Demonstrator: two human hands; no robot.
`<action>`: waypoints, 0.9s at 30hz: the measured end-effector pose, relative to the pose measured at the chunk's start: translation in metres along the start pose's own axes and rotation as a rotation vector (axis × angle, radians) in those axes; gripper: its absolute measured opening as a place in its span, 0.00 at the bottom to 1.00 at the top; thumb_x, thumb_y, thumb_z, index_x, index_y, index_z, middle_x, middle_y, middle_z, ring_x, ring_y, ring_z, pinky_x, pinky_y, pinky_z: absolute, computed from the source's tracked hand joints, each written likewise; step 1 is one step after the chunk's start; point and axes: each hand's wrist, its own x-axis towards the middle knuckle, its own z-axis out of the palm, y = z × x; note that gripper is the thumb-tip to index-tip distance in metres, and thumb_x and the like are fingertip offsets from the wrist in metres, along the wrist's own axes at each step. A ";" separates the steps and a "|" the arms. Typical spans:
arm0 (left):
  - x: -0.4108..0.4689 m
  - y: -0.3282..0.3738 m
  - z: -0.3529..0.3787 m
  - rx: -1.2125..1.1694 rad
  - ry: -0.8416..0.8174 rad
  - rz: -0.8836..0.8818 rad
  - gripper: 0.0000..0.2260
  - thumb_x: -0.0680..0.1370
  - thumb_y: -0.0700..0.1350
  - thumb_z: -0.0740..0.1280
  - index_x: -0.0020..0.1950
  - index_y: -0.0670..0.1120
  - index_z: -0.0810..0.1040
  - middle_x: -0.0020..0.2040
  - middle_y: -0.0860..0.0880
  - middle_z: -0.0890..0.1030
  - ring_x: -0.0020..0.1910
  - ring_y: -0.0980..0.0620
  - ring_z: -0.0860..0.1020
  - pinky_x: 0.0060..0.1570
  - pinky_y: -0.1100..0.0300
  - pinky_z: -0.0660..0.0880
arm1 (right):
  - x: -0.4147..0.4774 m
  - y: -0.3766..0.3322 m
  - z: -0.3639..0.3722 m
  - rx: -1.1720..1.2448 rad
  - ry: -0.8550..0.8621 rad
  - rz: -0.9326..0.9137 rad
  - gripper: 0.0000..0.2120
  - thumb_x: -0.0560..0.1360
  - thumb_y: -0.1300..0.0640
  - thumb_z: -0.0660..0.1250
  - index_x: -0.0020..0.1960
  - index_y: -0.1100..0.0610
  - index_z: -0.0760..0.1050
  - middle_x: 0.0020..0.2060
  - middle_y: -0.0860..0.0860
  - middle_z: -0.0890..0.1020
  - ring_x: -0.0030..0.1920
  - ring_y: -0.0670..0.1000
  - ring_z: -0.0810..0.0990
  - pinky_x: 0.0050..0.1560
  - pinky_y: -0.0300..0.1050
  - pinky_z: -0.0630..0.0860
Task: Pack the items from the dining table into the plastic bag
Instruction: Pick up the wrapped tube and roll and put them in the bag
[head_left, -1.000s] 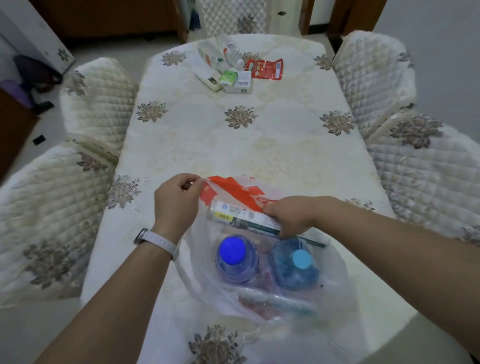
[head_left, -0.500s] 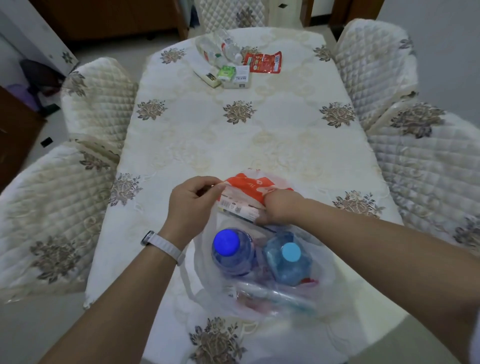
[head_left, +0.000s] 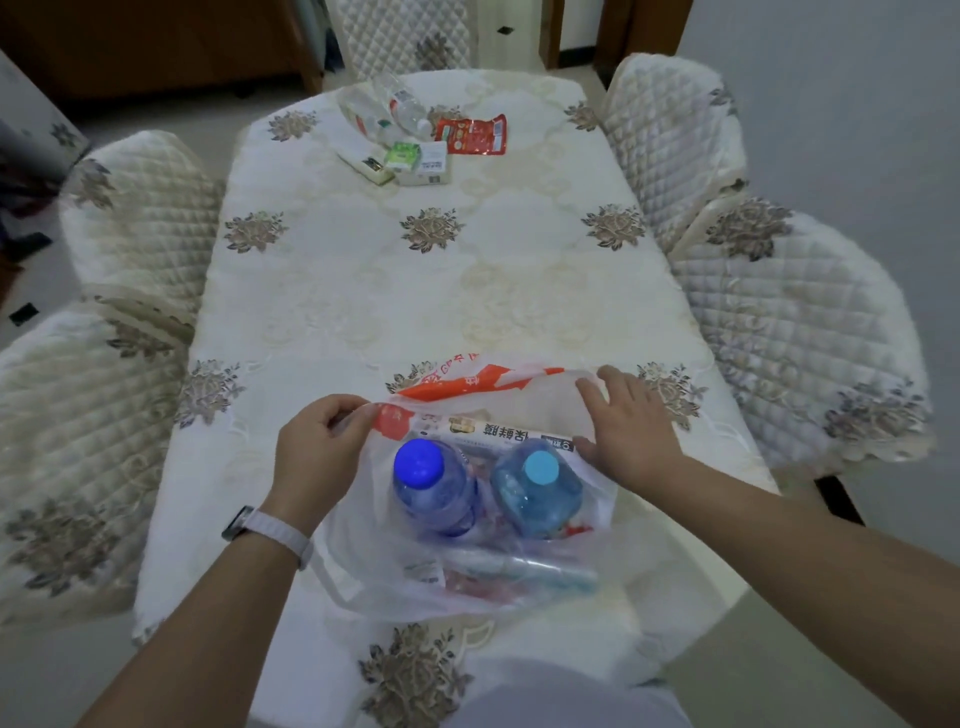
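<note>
A clear plastic bag (head_left: 519, 587) with orange print lies open at the near end of the dining table (head_left: 441, 291). Inside it stand a bottle with a dark blue cap (head_left: 421, 462) and a bottle with a light blue cap (head_left: 540, 467), with a long printed box (head_left: 498, 428) behind them and more items underneath. My left hand (head_left: 317, 452) pinches the bag's left rim. My right hand (head_left: 628, 431) lies with straight fingers against the bag's right rim, holding nothing. At the far end lie a red packet (head_left: 472, 135), a green carton (head_left: 402, 156), white boxes (head_left: 428, 166) and clear bottles (head_left: 405, 106).
Quilted chairs flank the table: two on the left (head_left: 140, 218), two on the right (head_left: 670, 135), one at the far end (head_left: 410, 36). The middle of the embroidered tablecloth lies between the bag and the far items.
My right hand let go of the long box, which now sits in the bag, and moved right to the bag's rim. My left hand kept its hold on the rim.
</note>
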 end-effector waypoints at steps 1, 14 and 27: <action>-0.002 -0.001 -0.001 -0.009 0.004 -0.001 0.03 0.76 0.45 0.72 0.42 0.50 0.81 0.40 0.56 0.83 0.40 0.61 0.78 0.40 0.71 0.70 | -0.009 0.000 0.004 0.101 -0.001 0.096 0.33 0.65 0.44 0.74 0.64 0.58 0.71 0.60 0.59 0.73 0.58 0.62 0.73 0.55 0.57 0.73; -0.029 -0.002 -0.008 -0.020 -0.054 0.070 0.02 0.76 0.44 0.72 0.44 0.47 0.82 0.40 0.53 0.83 0.41 0.55 0.78 0.42 0.68 0.71 | -0.045 -0.015 -0.001 0.322 -0.123 0.162 0.08 0.75 0.53 0.61 0.41 0.56 0.72 0.40 0.53 0.76 0.44 0.58 0.76 0.37 0.47 0.69; -0.026 0.009 -0.015 -0.106 -0.073 0.098 0.02 0.77 0.40 0.69 0.45 0.45 0.81 0.41 0.47 0.81 0.41 0.50 0.77 0.43 0.60 0.69 | -0.082 -0.031 -0.044 0.640 -0.072 0.357 0.03 0.71 0.58 0.67 0.44 0.55 0.76 0.41 0.51 0.79 0.43 0.54 0.76 0.43 0.47 0.72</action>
